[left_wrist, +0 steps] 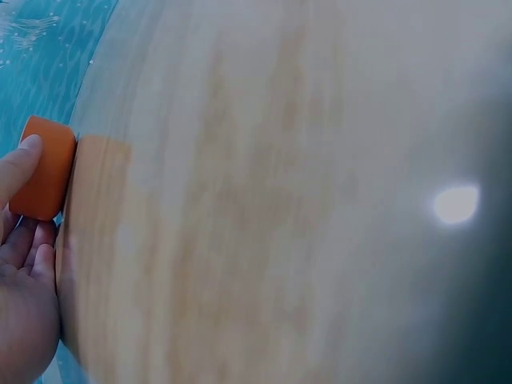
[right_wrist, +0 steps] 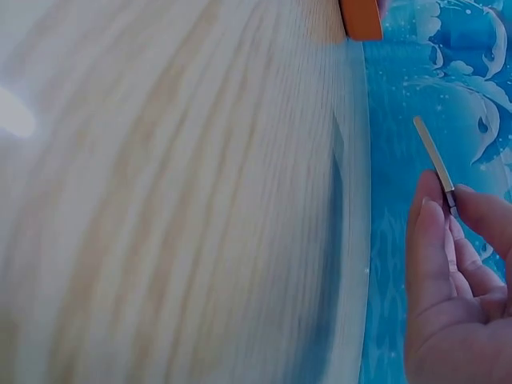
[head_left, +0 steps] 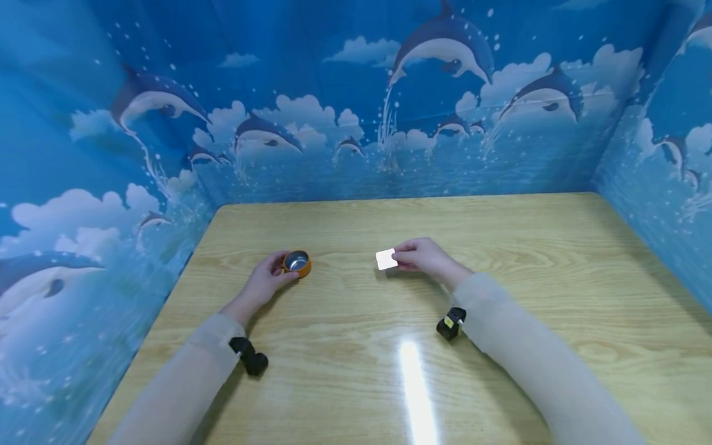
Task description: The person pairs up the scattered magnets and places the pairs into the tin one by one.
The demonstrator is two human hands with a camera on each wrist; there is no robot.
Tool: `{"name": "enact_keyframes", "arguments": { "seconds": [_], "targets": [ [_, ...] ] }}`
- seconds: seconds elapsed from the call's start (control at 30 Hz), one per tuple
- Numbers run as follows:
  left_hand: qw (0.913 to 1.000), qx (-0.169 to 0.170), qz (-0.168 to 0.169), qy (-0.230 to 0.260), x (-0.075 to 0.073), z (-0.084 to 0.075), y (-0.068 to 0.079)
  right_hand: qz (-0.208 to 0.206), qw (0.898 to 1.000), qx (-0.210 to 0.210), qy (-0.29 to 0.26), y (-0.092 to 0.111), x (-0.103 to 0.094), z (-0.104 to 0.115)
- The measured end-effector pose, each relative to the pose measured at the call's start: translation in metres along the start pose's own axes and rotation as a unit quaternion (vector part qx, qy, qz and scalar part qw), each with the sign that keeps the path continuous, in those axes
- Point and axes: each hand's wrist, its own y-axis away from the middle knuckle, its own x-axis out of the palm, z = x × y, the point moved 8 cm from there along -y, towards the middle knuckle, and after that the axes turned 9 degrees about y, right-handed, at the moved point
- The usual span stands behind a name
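Observation:
On the left of the table, my left hand point(head_left: 260, 282) grips a small round orange cup point(head_left: 303, 270) with a shiny metal inside. Its mouth faces up. The left wrist view shows the thumb on the cup's orange side point(left_wrist: 51, 172) and the other fingers below. To the right, my right hand point(head_left: 429, 258) pinches a small flat white square point(head_left: 385, 259) by its right edge between thumb and fingertips. Seen edge-on in the right wrist view, the square point(right_wrist: 432, 152) is thin and pale, with a dark part at the fingertips. A shadow lies on the table beneath it.
The wood-grain table point(head_left: 345, 321) is bordered at the back and left by a blue dolphin-print curtain point(head_left: 334, 142). Each sleeve carries a small black wrist camera, the left one point(head_left: 250, 357) and the right one point(head_left: 450, 324). Light glares off the table's front middle.

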Motion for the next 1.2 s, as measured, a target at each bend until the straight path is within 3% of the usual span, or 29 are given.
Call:
{"name": "enact_keyframes", "arguments": {
  "seconds": [0.2, 0.9, 1.2],
  "targets": [
    [1.0000, 0.006, -0.003, 0.004, 0.002, -0.001, -0.002, -0.002, 1.000, 0.021, -0.018, -0.005, 0.011, 0.005],
    [0.9998, 0.015, 0.000, 0.014, 0.008, -0.003, -0.007, 0.002, 0.999, 0.010, -0.037, -0.023, 0.039, 0.020],
    [1.0000, 0.006, -0.001, -0.003, 0.001, 0.003, 0.000, 0.030, 0.999, -0.001, -0.038, -0.029, 0.066, 0.035]
  ]
}}
